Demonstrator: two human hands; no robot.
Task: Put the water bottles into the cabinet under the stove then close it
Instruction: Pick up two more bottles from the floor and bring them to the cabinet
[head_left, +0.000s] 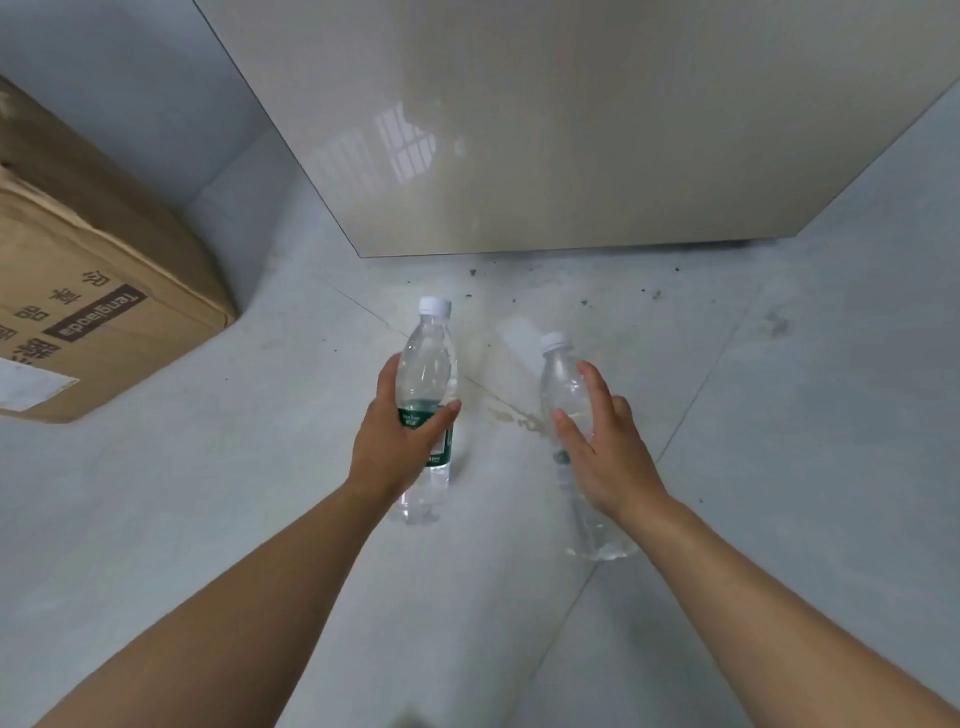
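Left hand (400, 441) grips the green-label bottle (426, 364). Right hand (602, 457), fingers spread, could knock the plain bottle (561, 374) over at 1 o'clock.

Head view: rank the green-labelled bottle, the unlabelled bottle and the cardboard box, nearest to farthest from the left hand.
1. green-labelled bottle: gripped by the left hand itself.
2. unlabelled bottle: just to the right, at the right hand.
3. cardboard box: off to the left on the floor.
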